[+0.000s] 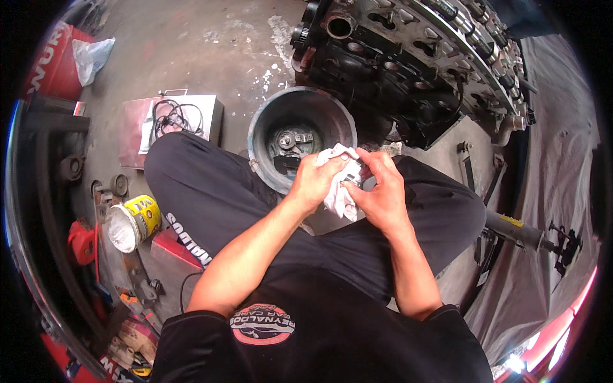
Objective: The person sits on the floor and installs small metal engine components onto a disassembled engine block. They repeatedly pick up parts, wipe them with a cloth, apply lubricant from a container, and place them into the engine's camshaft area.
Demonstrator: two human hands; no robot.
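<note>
My left hand (314, 181) is closed on a crumpled white rag (340, 203) above my lap. A small silvery metal part (352, 172) shows between the rag and my right hand (385, 191). The fingers and thumb of my right hand are pinched on that part; its exact kind is partly hidden by the rag and fingers. Just beyond my hands, between my legs, stands a grey bucket (257, 121). Inside it lie loose metal pieces, among them a round one (285, 140) and a flat dark one (286, 163).
A large engine (389, 76) stands at the far right. Grey sheeting (555, 147) hangs along the right side. Left of my knee are a metal box (214, 112) with a coiled black cable (172, 118) and a yellow-and-white tub (123, 228). A cylindrical strut (514, 230) lies by my right knee.
</note>
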